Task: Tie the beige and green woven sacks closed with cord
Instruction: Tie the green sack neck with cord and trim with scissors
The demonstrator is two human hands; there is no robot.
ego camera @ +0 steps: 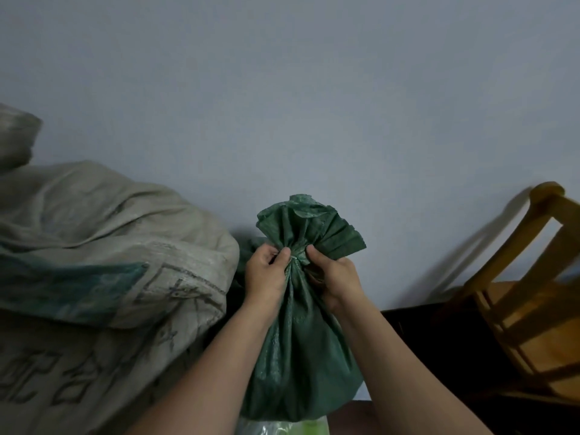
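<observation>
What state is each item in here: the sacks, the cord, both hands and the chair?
green sack: upright, neck gathered and pinched, top fanned out above.
cord: thin pale strand at the neck; whether knotted cannot be told.
left hand: gripping the neck from the left.
right hand: gripping the neck from the right.
beige sack: full, slumped on its side at left; its mouth is not visible.
wooden chair: standing at right, untouched.

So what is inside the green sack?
The contents cannot be seen. The green sack is bulging, but its neck is gathered shut, with a thin cord around it, pinched by the left hand and right hand.
</observation>
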